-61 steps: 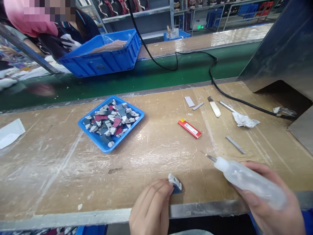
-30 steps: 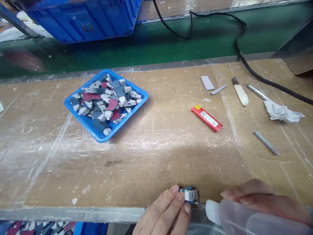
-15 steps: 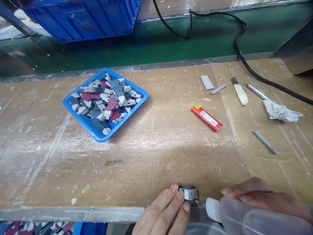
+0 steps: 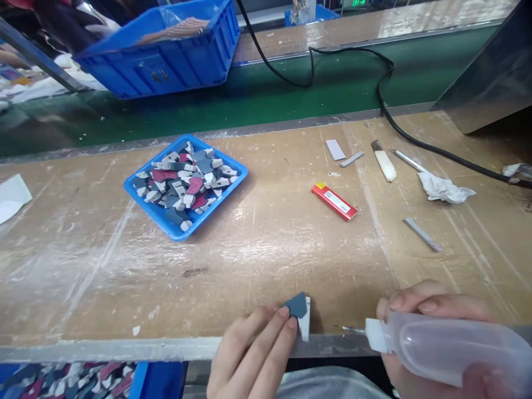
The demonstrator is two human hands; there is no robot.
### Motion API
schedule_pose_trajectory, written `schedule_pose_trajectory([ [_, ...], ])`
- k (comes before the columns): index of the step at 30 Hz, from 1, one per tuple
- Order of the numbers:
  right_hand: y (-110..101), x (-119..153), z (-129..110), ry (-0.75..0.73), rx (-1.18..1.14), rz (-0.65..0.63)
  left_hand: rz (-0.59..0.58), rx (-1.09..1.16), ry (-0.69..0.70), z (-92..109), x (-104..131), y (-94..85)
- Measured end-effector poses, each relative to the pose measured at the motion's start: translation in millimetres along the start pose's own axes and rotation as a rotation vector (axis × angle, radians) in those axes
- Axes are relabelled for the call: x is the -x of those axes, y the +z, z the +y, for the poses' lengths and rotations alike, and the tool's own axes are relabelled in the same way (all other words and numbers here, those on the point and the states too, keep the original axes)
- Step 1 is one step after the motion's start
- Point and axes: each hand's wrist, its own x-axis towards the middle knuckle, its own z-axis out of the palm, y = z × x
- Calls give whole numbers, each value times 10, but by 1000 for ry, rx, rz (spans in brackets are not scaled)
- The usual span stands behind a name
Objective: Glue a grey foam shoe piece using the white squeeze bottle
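Note:
My left hand (image 4: 249, 354) pinches a small blue-and-white part (image 4: 300, 311) at the near edge of the wooden workbench (image 4: 270, 244). My right hand (image 4: 432, 327) grips a clear plastic squeeze bottle (image 4: 440, 346) with a white cap and a thin metal needle tip (image 4: 353, 330). The tip points left at the part, a short gap away. A blue tray (image 4: 233, 185) heaped with several grey, white and maroon parts sits at the middle left of the bench.
A red box (image 4: 333, 201), metal strips (image 4: 423, 234), a brush (image 4: 384, 162), a pen-like tool (image 4: 409, 160) and a crumpled wipe (image 4: 444, 188) lie at right. A black cable (image 4: 374, 61) crosses the green conveyor (image 4: 208, 105). A big blue crate (image 4: 166, 61) stands behind; a person is beyond it.
The view has tilted up. My left hand has turned the part so its blue face shows, and the needle tip has drawn back a little to the right of it.

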Motion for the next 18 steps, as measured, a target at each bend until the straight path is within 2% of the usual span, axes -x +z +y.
schedule_pose_trajectory([
  [3, 164, -35, -80, -13, -86, 90, -153, 76, 85, -104, -78, -25],
  [7, 269, -32, -112, 40, -128, 189, -181, 215, 85, -155, -216, -17],
  [12, 289, -59, -106, -2, -156, 190, -220, 162, 131, -94, -328, -37],
  [18, 235, -10, -72, -6, -103, 57, -295, 181, 184, -92, -503, -100],
])
